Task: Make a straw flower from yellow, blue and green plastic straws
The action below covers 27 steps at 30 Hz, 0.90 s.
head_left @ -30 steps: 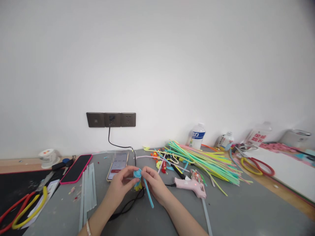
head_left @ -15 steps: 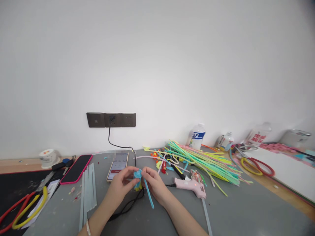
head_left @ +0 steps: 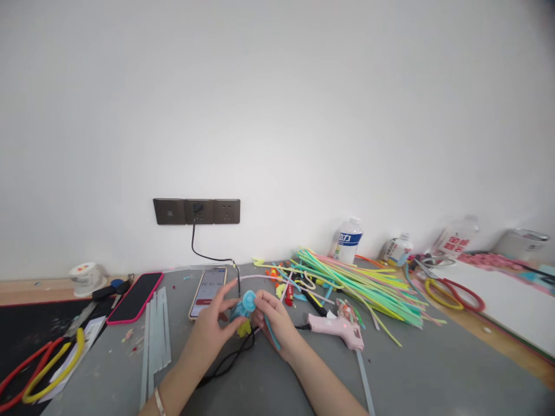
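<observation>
A small blue piece [head_left: 248, 301] with a round, coiled-looking top is between my two hands, with a yellow part [head_left: 243, 329] below it. My right hand [head_left: 274, 321] pinches the blue piece at its right edge, and a loose blue strip [head_left: 272, 334] runs down along its fingers. On the other side, my left hand [head_left: 213, 323] has its fingers spread, the thumb and fingertips close beside the piece. Whether they touch it is hard to tell.
A pink glue gun [head_left: 332, 325] lies to the right, before a pile of coloured stems [head_left: 359, 286]. A lit phone [head_left: 209, 293], a pink-cased phone [head_left: 135, 297], glue sticks [head_left: 156, 332] and red-yellow scissors [head_left: 47, 370] are left. A black cable [head_left: 225, 365] passes beneath my hands.
My left fingers have spread from the blue piece. The piece has tilted, its round top turned towards me and slightly right. The blue strip now lies closer along my right hand.
</observation>
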{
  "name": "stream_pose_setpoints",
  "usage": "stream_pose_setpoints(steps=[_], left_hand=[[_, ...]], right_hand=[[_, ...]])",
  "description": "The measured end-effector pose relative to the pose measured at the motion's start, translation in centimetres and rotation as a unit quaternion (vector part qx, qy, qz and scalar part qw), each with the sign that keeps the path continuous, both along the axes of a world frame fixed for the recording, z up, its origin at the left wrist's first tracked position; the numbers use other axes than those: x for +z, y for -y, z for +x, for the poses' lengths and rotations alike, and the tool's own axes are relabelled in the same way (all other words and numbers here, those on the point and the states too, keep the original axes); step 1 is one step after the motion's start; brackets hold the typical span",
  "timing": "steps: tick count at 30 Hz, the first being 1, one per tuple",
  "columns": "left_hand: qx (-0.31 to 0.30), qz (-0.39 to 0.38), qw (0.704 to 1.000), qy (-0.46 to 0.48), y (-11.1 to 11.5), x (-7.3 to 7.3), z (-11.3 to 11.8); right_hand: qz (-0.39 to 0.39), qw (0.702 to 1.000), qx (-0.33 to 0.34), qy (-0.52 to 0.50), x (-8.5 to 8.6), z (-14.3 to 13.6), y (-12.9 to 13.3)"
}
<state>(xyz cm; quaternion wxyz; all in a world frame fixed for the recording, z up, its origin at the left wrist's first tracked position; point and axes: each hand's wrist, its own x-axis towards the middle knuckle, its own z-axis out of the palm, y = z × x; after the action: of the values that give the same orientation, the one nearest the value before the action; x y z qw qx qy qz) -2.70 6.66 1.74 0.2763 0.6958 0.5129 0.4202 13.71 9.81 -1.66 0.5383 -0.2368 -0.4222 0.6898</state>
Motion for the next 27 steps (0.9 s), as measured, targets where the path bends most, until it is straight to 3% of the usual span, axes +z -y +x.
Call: stream_pose_setpoints(steps=[4,7,11,15,20,27], left_hand=[[0.045,-0.002,0.999,0.023,-0.2,-0.4,0.0],[0.061,-0.016,0.992,0.106,-0.5,-0.7,0.0],[0.042,-0.102,0.952,0.286,-0.7,-0.7,0.1],[0.041,-0.140,0.909,0.391,-0.6,0.0,0.0],[0.035,-0.161,0.881,0.443,-0.3,0.7,0.2],[0.034,-0.171,0.876,0.450,-0.3,0.8,0.4]], right_hand=[[-0.034,0.996,-0.050,-0.066,0.4,0.4,-0.3],[-0.054,0.994,-0.053,-0.082,0.2,0.5,-0.5],[-0.055,0.995,-0.023,-0.083,-0.2,0.4,-0.5],[-0.055,0.994,-0.015,-0.094,-0.3,0.4,-0.5],[-0.056,0.993,-0.006,-0.104,-0.5,0.4,-0.6],[-0.063,0.992,-0.006,-0.106,0.0,0.3,-0.3]])
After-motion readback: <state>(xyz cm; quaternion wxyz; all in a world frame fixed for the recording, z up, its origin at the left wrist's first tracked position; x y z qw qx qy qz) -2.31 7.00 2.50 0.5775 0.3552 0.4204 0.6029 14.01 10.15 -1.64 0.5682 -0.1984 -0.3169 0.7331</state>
